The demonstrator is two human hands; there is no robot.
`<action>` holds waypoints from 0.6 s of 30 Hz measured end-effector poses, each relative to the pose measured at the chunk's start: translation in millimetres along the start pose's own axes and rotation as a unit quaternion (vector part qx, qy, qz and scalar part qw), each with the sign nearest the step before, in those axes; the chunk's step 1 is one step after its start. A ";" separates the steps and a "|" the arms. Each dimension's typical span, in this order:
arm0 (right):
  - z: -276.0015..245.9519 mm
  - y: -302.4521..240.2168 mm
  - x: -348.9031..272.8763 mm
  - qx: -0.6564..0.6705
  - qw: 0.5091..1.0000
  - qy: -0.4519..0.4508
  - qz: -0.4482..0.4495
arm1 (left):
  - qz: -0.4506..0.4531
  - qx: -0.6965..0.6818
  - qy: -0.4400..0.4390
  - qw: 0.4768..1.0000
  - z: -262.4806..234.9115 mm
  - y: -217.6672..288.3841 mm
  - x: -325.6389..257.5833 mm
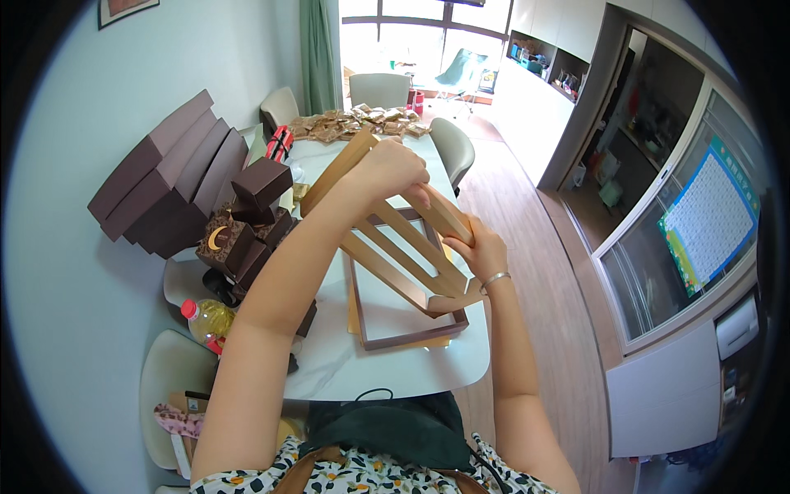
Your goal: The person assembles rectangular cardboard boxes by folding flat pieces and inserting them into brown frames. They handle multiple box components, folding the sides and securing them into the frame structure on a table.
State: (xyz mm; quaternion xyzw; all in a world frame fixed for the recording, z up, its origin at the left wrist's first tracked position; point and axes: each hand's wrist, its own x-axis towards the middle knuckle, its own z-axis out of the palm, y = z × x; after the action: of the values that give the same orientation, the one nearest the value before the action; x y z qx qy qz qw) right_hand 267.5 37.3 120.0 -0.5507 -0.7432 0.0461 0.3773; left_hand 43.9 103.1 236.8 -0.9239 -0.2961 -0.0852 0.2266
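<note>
Between my hands a gold-brown cardboard divider (401, 284) with long parallel strips is held tilted above the table. My left hand (388, 167) is closed on its far upper edge, arm crossing in front of part of it. My right hand (484, 251) grips the right-hand strip near its lower end, a bangle on the wrist. Below the divider lies a dark brown rectangular box frame (411, 336) on the white table. A flat gold sheet (355, 313) shows from beneath the frame's left side.
Many small gold packets (362, 123) are heaped at the table's far end. Stacked brown boxes (169, 177) and smaller dark boxes (262, 183) crowd the left side, with an oil bottle (210, 319) nearer me. Chairs (453, 148) stand around the white marbled table (346, 375).
</note>
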 end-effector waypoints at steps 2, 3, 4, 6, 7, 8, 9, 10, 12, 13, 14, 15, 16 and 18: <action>-3.8 7.1 2.1 0.012 0.999 -0.045 0.018 | 0.001 -0.014 -0.009 1.000 1.3 -4.2 2.9; -5.1 5.9 4.9 0.005 0.998 -0.057 0.021 | 0.002 -0.011 -0.010 1.000 7.2 -4.9 2.9; -5.7 5.4 8.1 -0.002 0.997 -0.068 0.024 | 0.004 -0.008 -0.011 1.000 13.4 -5.0 2.9; -4.4 3.8 16.7 -0.028 0.995 -0.091 0.011 | 0.055 -0.031 0.006 0.998 27.0 4.7 6.5; -4.2 2.8 22.1 -0.041 0.994 -0.102 0.003 | 0.080 -0.042 0.015 0.996 32.5 9.5 8.6; -6.1 0.8 28.0 -0.058 0.993 -0.107 0.000 | 0.060 -0.048 0.002 0.997 37.0 12.0 9.9; -10.1 -1.2 34.2 -0.076 0.991 -0.111 -0.002 | 0.041 -0.054 -0.009 0.998 39.5 14.8 12.0; -12.6 -2.4 37.6 -0.094 0.989 -0.115 -0.005 | 0.021 -0.059 -0.020 0.998 41.0 15.4 13.2; -15.5 -0.6 38.6 -0.121 0.990 -0.062 -0.041 | 0.028 -0.078 0.016 0.996 38.3 10.3 9.6; -21.1 -0.9 37.2 -0.142 0.988 -0.019 -0.063 | 0.025 -0.086 0.034 0.995 34.8 8.2 8.5; -28.0 -1.0 35.6 -0.162 0.983 0.024 -0.085 | 0.023 -0.093 0.051 0.994 31.1 6.1 7.9; -38.0 1.4 33.2 -0.188 0.977 0.056 -0.089 | -0.005 -0.101 0.039 0.994 23.7 4.9 7.6; -45.6 5.9 32.5 -0.190 0.977 0.050 -0.080 | -0.008 -0.105 0.049 0.993 21.7 2.9 7.0; -59.6 13.4 30.0 -0.195 0.978 0.036 -0.059 | -0.013 -0.114 0.068 0.991 18.5 1.6 5.4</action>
State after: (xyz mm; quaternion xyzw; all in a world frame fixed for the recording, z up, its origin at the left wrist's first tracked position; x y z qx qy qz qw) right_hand 311.2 47.5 171.2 -0.5701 -0.7551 -0.1422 0.2909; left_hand 49.7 113.3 221.5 -0.9319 -0.2806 -0.1838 0.1382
